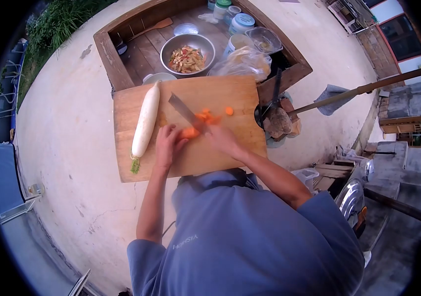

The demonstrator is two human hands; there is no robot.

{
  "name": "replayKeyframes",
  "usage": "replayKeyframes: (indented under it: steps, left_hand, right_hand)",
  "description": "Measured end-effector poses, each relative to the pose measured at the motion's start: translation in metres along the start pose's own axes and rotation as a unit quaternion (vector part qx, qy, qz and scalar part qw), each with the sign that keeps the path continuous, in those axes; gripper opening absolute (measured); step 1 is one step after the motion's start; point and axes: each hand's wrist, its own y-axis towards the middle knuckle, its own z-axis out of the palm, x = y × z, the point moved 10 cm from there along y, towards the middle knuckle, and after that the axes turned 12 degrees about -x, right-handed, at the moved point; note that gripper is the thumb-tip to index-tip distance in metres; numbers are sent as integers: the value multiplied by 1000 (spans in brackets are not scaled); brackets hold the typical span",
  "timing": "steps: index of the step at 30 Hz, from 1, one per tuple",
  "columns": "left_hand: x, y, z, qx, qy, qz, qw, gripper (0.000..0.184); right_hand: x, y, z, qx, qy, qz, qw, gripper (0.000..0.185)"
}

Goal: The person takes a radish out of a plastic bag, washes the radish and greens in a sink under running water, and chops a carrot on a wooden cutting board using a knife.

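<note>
A wooden cutting board lies in front of me. My left hand has its fingers closed on the left part of an orange carrot. The knife is in my right hand, its blade pointing up and left across the carrot's right end. Orange slices lie around the blade, and one round slice sits apart to the right. Left of my left hand, a long white radish with a green stem end rests along the board's left side.
Beyond the board, a wooden-framed table holds a metal bowl of cut food, a wooden spatula, jars and plastic bags. A pole and stones are at the right.
</note>
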Motion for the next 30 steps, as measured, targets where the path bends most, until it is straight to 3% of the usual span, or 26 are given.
replayKeyframes:
  steps: [4,6,9,12,15,18,21,27,30]
  left_hand:
    - [16,-12,13,53,-15,-56,997,36]
    - [14,-16,13,40,-1,-45,998,36]
    - [7,-19,10,14,17,-7,1000,36]
    - [7,-19,9,2,20,11,1000,37]
    - [6,-16,10,4,8,9,1000,36]
    - [9,-16,10,21,3,-21,1000,34]
    - [7,-16,7,1,21,-67,998,31]
    - [-2,-37,11,-29,55,-148,987,29]
    - [2,-46,16,-41,56,-159,985,31]
  right_hand:
    - [8,-26,-33,101,-22,64,993,26]
    - [3,-38,-37,147,-43,64,986,26]
    - [11,-52,-46,208,0,162,965,25]
    - [7,-41,-23,109,-33,46,992,24]
    - [3,-20,8,135,48,120,982,23]
    - [-2,4,24,32,65,70,995,23]
    - [2,-2,8,33,100,128,986,24]
    - [11,-25,-22,32,121,98,987,26]
    - [22,-29,-28,39,40,52,997,25]
